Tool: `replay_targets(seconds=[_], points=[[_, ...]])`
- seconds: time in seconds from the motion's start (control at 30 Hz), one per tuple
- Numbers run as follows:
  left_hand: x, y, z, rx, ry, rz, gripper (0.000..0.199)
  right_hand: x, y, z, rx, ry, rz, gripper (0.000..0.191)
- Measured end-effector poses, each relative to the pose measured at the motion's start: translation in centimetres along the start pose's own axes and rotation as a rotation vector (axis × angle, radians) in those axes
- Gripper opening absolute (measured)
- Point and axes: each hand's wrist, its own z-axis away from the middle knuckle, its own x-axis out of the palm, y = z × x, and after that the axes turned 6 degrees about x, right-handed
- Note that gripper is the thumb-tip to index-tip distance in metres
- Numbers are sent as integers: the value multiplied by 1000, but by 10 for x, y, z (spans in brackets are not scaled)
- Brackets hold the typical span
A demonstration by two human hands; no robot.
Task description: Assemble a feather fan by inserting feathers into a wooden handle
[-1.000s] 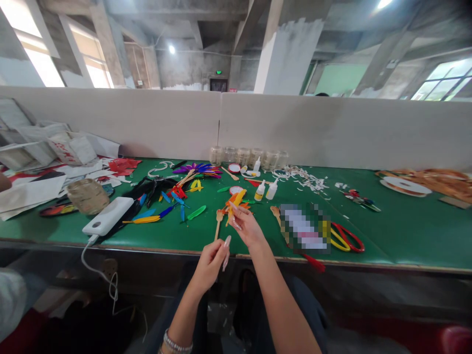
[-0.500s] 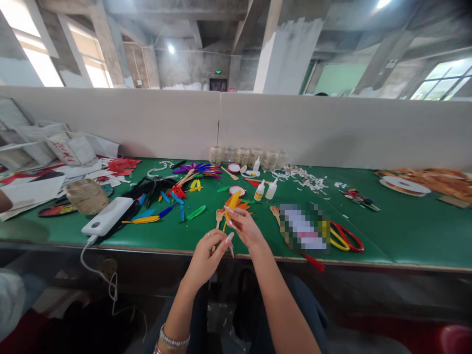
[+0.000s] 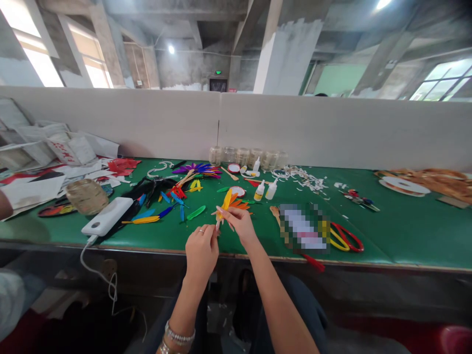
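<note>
Near the table's front edge, my left hand (image 3: pixel 203 246) is closed around the lower part of a small wooden stick, most of it hidden by the fingers. My right hand (image 3: pixel 238 223) pinches a yellow feather (image 3: pixel 225 200) against the top of that stick. Behind my right hand, orange feathers (image 3: pixel 241 202) fan out on the green table (image 3: pixel 228 243). A green feather (image 3: pixel 196 212) lies to the left, beside blue feathers (image 3: pixel 182 211). Two glue bottles (image 3: pixel 271 190) stand beyond my right hand.
Glass jars (image 3: pixel 243 156) line the grey partition. A white power bank (image 3: pixel 107 216) with a cable is at left, near papers. Scissors (image 3: pixel 346 237) and a pixelated patch are at right. Another person's arm (image 3: pixel 4 205) shows at far left.
My left hand has turned upright and closed around the stick. My right hand has brought the yellow feather down and left onto the stick's top.
</note>
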Motion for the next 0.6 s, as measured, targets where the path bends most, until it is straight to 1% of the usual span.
replay_targets(seconds=[0.1, 0.23, 0.37, 0.47, 0.6], points=[[1, -2, 0, 0, -27, -24, 22, 1, 1, -1, -13, 4, 28, 30], [1, -2, 1, -28, -66, 0, 23, 2, 1, -1, 4, -19, 46, 31], [1, -3, 2, -56, -71, 40, 25, 2, 1, -1, 36, -29, 15, 31], [1, -5, 3, -93, -69, 97, 25, 3, 1, -1, 54, -33, -12, 31], [-1, -4, 3, -154, -68, 231, 25, 4, 0, 0, 70, -32, -49, 30]])
